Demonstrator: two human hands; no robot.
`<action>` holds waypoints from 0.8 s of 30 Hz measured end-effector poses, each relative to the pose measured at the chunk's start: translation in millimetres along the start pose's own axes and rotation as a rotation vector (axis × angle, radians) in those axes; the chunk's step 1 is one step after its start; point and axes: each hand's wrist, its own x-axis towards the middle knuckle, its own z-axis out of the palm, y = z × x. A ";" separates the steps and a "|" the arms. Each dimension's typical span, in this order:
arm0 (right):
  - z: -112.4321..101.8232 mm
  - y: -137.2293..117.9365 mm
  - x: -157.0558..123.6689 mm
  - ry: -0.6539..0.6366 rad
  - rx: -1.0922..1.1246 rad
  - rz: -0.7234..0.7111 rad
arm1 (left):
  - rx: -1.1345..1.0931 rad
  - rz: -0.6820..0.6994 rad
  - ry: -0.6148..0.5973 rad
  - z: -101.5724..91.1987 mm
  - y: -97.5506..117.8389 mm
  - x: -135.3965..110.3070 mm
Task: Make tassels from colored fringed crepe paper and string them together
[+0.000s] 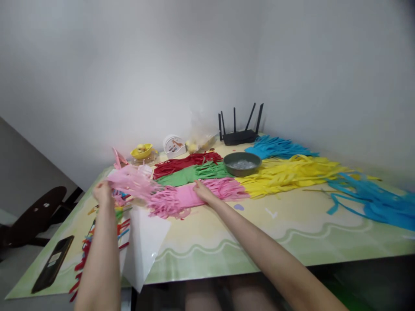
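My left hand (103, 192) is closed around a pink fringed strip (132, 181), lifted just off the table (227, 242) and blurred, while my right hand (203, 193) rests flat, fingers spread, on the pink fringed sheet (227, 188), near the grey bowl (242, 163).

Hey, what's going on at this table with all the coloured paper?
A person is handling fringed paper. Their left hand holds a pink fringed piece lifted off the table, while the right hand rests on a pink fringed strip lying flat. Beyond it lie red strips, green strips, a grey bowl, yellow fringes and blue fringes.
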 end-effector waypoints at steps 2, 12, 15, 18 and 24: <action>-8.9 -3.5 -4.3 0.018 0.055 -0.019 | 0.115 0.074 0.136 -38.8 21.5 9.0; -52.2 -100.2 -137.3 0.153 0.268 -0.635 | 0.519 0.621 -0.542 -35.1 66.1 -129.8; -45.5 -110.4 -160.4 0.108 0.277 -0.712 | 0.455 0.692 -0.646 -22.8 65.3 -162.5; -44.7 -99.5 -158.9 0.053 0.251 -0.626 | 0.330 0.665 -0.698 -22.1 63.4 -175.8; -88.2 -78.7 -152.3 0.001 0.100 -0.541 | 0.092 0.548 -0.856 -26.7 58.8 -180.9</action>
